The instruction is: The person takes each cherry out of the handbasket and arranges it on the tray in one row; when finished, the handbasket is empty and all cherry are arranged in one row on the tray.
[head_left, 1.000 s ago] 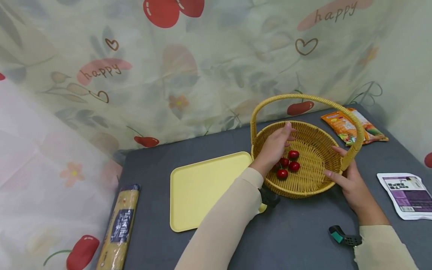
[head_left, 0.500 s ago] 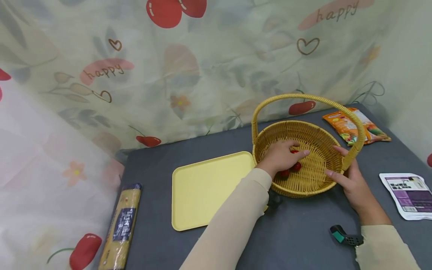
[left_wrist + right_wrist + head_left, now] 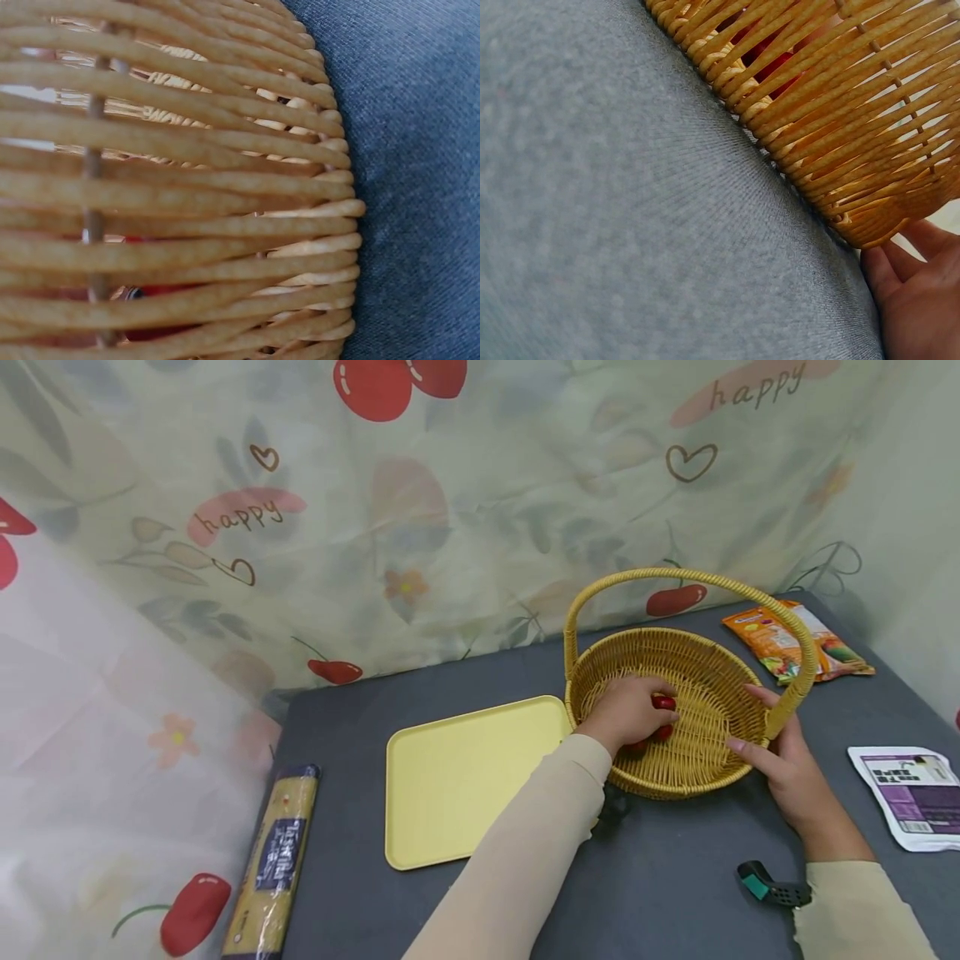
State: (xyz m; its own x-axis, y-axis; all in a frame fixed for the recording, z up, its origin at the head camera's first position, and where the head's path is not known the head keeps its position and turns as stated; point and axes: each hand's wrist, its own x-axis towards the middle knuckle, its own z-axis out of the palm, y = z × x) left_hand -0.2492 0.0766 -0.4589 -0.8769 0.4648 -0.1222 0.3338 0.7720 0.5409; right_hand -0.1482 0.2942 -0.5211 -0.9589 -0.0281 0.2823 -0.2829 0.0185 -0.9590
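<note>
A round woven basket (image 3: 701, 752) with a tall arched handle stands on the grey table. Inside it, my left hand (image 3: 628, 710) reaches down over several red cherries, and one cherry (image 3: 663, 702) shows between its thumb and forefinger. The other cherries are partly hidden under that hand. At the basket's right side, my right hand (image 3: 783, 764) grips the wall near the handle's base, thumb at the rim. In the left wrist view the basket's weave (image 3: 187, 187) fills most of the picture, with red showing through. Fingers of the right hand (image 3: 919, 292) touch the basket's lower edge in the right wrist view.
A pale yellow tray (image 3: 465, 785) lies left of the basket. A long pack of noodles (image 3: 273, 860) lies at the far left. Behind the basket is an orange snack bag (image 3: 780, 643); a white and purple pouch (image 3: 915, 797) lies at the right.
My left hand has lowered from the basket's back left wall onto the cherries, and its thumb and forefinger have closed around one. My right hand stays on the basket's side.
</note>
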